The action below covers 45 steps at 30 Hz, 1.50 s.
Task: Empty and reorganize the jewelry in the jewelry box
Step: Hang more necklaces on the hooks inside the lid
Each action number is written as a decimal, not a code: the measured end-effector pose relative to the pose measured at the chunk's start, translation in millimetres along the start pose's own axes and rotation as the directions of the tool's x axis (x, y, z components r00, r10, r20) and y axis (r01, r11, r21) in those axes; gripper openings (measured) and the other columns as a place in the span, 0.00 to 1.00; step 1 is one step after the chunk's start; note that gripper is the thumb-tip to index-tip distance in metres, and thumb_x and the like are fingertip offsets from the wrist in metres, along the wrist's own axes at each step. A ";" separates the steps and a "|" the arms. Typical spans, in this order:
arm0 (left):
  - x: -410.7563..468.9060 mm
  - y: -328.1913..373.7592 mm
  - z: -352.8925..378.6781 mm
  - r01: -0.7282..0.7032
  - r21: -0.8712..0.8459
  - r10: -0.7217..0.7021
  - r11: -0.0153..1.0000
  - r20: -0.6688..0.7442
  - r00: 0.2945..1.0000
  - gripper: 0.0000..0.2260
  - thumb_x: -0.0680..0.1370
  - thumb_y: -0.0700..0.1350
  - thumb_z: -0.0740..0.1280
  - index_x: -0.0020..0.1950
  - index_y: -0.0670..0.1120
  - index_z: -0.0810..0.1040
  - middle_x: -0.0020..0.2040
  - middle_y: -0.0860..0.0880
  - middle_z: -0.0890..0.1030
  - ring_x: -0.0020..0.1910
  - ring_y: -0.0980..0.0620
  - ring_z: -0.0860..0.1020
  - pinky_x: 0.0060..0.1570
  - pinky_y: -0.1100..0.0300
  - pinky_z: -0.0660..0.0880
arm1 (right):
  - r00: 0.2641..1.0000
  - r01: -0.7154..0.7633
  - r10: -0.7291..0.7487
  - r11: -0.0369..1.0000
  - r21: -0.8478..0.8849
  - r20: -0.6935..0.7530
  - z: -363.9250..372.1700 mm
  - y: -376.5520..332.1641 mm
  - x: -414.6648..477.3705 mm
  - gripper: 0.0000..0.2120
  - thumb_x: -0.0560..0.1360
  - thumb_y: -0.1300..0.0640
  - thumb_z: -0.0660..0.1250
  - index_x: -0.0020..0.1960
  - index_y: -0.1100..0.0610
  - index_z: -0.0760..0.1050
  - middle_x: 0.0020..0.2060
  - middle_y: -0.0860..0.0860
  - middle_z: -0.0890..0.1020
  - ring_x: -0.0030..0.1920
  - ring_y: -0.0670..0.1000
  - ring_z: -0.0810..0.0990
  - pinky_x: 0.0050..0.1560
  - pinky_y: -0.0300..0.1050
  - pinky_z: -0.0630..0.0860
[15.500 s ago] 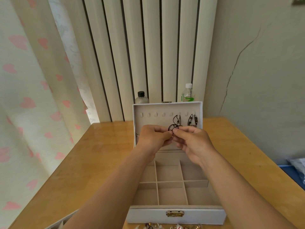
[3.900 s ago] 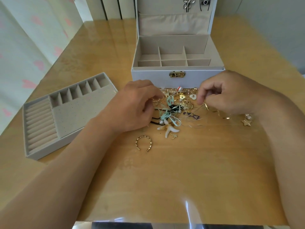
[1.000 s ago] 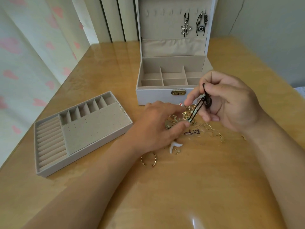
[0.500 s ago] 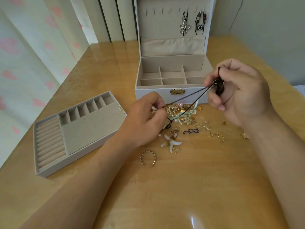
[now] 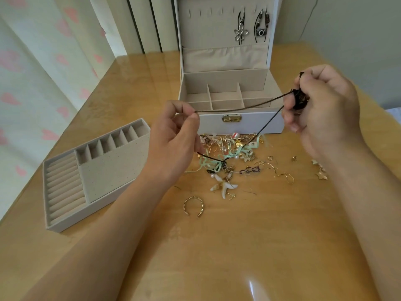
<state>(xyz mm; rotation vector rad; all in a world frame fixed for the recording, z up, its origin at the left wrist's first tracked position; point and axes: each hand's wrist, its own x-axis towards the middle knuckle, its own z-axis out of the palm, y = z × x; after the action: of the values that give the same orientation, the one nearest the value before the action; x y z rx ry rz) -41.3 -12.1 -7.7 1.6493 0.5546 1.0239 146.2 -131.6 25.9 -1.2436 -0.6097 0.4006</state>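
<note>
- A thin black cord necklace (image 5: 238,108) is pinched between thumb and forefinger of the left hand (image 5: 173,135), at the centre of the frame.
- Its dark round pendant (image 5: 300,101) is clamped in the curled fingers (image 5: 290,124) of the right hand (image 5: 321,109), right of centre.
- The cord is stretched between both hands. Its lower strand runs down into a curled mint-green ribbon (image 5: 217,164) and looks snagged there.
- A heap of small gold and pearl jewelry (image 5: 236,148) is spread on the wooden table (image 5: 238,246) just below the box. A white starfish piece (image 5: 223,185) and an open gold bangle (image 5: 193,206) lie lower down.
- The white jewelry box (image 5: 217,124), upper centre, is seen with bare beige compartments. Two pendant necklaces (image 5: 240,31) are hung in its lid.
- The grey insert tray (image 5: 112,170), at the left, is seen unfilled.
- Emptying is judged done and reorganizing barely begun. The cord remains to be freed, the heap sorted and the tray returned.
</note>
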 end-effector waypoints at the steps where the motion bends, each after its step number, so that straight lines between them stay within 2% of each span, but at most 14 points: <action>1: 0.2 -1.4 -0.5 -0.004 0.033 0.004 0.999 -0.007 1.000 0.07 0.80 0.34 0.62 0.47 0.45 0.73 0.30 0.50 0.70 0.24 0.49 0.71 0.28 0.50 0.77 | 1.000 0.014 -0.014 1.000 -0.004 -0.010 -0.4 0.3 0.6 0.11 0.80 0.64 0.57 0.41 0.54 0.70 0.25 0.49 0.74 0.24 0.52 0.68 0.26 0.39 0.61; 7: 2.4 -8.1 -5.7 -0.010 0.280 0.003 0.960 0.026 1.000 0.16 0.71 0.29 0.64 0.50 0.49 0.77 0.33 0.50 0.67 0.29 0.57 0.64 0.30 0.66 0.65 | 0.998 0.058 -0.059 0.960 0.273 -0.005 -0.7 -2.0 3.0 0.09 0.80 0.67 0.59 0.42 0.59 0.72 0.39 0.52 0.74 0.30 0.51 0.70 0.36 0.48 0.74; 13: 4.6 -7.3 -6.8 0.021 0.378 0.028 0.926 -0.125 0.992 0.05 0.76 0.37 0.67 0.45 0.47 0.79 0.31 0.44 0.73 0.29 0.57 0.68 0.31 0.66 0.67 | 0.997 -0.073 0.074 0.833 0.549 0.020 -8.4 -18.3 3.4 0.08 0.82 0.60 0.58 0.45 0.58 0.71 0.27 0.51 0.69 0.31 0.52 0.74 0.44 0.50 0.79; 15: 7.5 -6.6 -8.5 0.037 0.363 0.024 0.931 -0.161 0.987 0.04 0.77 0.41 0.68 0.43 0.46 0.79 0.30 0.44 0.72 0.28 0.55 0.68 0.30 0.62 0.67 | 0.996 -0.077 0.094 0.778 0.623 0.005 -12.2 -22.6 4.6 0.07 0.81 0.59 0.60 0.44 0.57 0.71 0.27 0.50 0.69 0.30 0.50 0.73 0.44 0.49 0.80; 18: 9.1 -6.2 -9.2 0.087 0.265 -0.034 0.960 -0.199 0.979 0.12 0.79 0.48 0.67 0.41 0.41 0.78 0.28 0.42 0.70 0.27 0.43 0.70 0.30 0.52 0.72 | 0.994 -0.092 0.101 0.718 0.690 0.028 -17.3 -25.6 6.4 0.06 0.80 0.58 0.62 0.44 0.57 0.72 0.28 0.49 0.70 0.28 0.48 0.70 0.44 0.48 0.79; 23: 6.5 2.5 -5.2 0.169 0.057 -0.157 0.984 -0.168 0.973 0.20 0.82 0.51 0.65 0.36 0.38 0.74 0.23 0.56 0.67 0.21 0.56 0.70 0.37 0.40 0.81 | 0.995 -0.094 0.091 0.668 0.738 0.044 -21.1 -27.2 8.6 0.07 0.80 0.58 0.62 0.44 0.58 0.74 0.28 0.49 0.70 0.27 0.47 0.68 0.43 0.47 0.79; 25: 5.4 5.1 -3.6 0.182 -0.004 -0.181 0.983 -0.125 0.975 0.21 0.81 0.54 0.65 0.34 0.41 0.71 0.24 0.55 0.66 0.21 0.56 0.69 0.40 0.42 0.82 | 0.995 -0.091 0.091 0.657 0.748 0.041 -21.6 -27.7 8.8 0.08 0.81 0.58 0.63 0.44 0.58 0.75 0.28 0.49 0.70 0.27 0.47 0.68 0.40 0.45 0.79; 28: 4.7 6.9 -2.3 0.199 -0.044 -0.202 0.979 -0.086 0.976 0.25 0.75 0.62 0.65 0.36 0.40 0.68 0.30 0.44 0.63 0.25 0.53 0.70 0.43 0.45 0.83 | 0.993 -0.104 0.102 0.632 0.768 0.051 -23.5 -27.9 9.6 0.10 0.80 0.57 0.64 0.42 0.60 0.77 0.28 0.49 0.71 0.27 0.47 0.69 0.35 0.42 0.77; 32: 8.8 1.2 -4.2 0.256 0.025 -0.251 0.966 -0.125 0.960 0.23 0.81 0.55 0.66 0.43 0.33 0.71 0.34 0.43 0.74 0.32 0.48 0.82 0.44 0.43 0.83 | 0.991 -0.130 0.042 0.531 0.837 0.127 -28.4 -27.3 14.5 0.07 0.78 0.61 0.66 0.43 0.63 0.77 0.30 0.52 0.74 0.29 0.48 0.74 0.31 0.40 0.75; 34: 9.7 -1.3 -5.1 0.283 0.060 -0.274 0.957 -0.133 0.953 0.18 0.82 0.52 0.65 0.43 0.37 0.71 0.33 0.46 0.77 0.32 0.47 0.82 0.38 0.45 0.83 | 0.981 -0.171 0.004 0.488 0.856 0.193 -34.1 -26.9 18.6 0.05 0.76 0.62 0.68 0.44 0.64 0.77 0.31 0.53 0.74 0.30 0.49 0.75 0.29 0.41 0.75; 37: 10.3 0.3 -5.3 0.396 -0.004 -0.395 0.918 -0.084 0.915 0.20 0.83 0.58 0.60 0.49 0.40 0.74 0.36 0.44 0.82 0.32 0.44 0.82 0.31 0.52 0.78 | 0.939 -0.305 -0.017 0.423 0.853 0.344 -44.6 -24.6 23.0 0.05 0.76 0.62 0.70 0.47 0.64 0.76 0.31 0.56 0.73 0.32 0.51 0.74 0.26 0.42 0.76; 39: 10.8 2.8 -5.3 0.501 -0.100 -0.504 0.859 0.003 0.864 0.26 0.82 0.64 0.55 0.52 0.41 0.76 0.38 0.40 0.81 0.36 0.40 0.83 0.33 0.50 0.79 | 0.928 -0.336 0.011 0.458 0.823 0.373 -46.8 -23.9 24.0 0.05 0.76 0.61 0.70 0.47 0.63 0.77 0.31 0.54 0.73 0.32 0.50 0.74 0.24 0.39 0.75; 42: 10.1 6.9 -6.2 0.572 -0.266 -0.550 0.776 0.160 0.820 0.34 0.80 0.68 0.50 0.53 0.39 0.77 0.40 0.38 0.80 0.44 0.33 0.83 0.40 0.43 0.81 | 0.938 -0.306 0.110 0.705 0.639 0.327 -38.7 -25.5 18.2 0.09 0.78 0.53 0.65 0.42 0.55 0.76 0.31 0.47 0.71 0.31 0.43 0.71 0.20 0.31 0.67; 45: 8.7 10.4 -5.7 0.579 -0.366 -0.509 0.729 0.276 0.815 0.35 0.80 0.68 0.49 0.55 0.38 0.77 0.52 0.30 0.80 0.50 0.30 0.81 0.47 0.41 0.81 | 0.920 -0.330 0.189 0.847 0.417 0.345 -28.2 -23.3 8.8 0.10 0.79 0.52 0.61 0.39 0.51 0.74 0.30 0.44 0.68 0.28 0.40 0.68 0.21 0.30 0.66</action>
<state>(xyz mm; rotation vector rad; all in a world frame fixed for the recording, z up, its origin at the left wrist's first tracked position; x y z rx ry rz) -42.9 -5.6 5.5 1.0494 0.6054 0.5138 169.7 -154.3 44.5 -0.8002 -0.5465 0.9225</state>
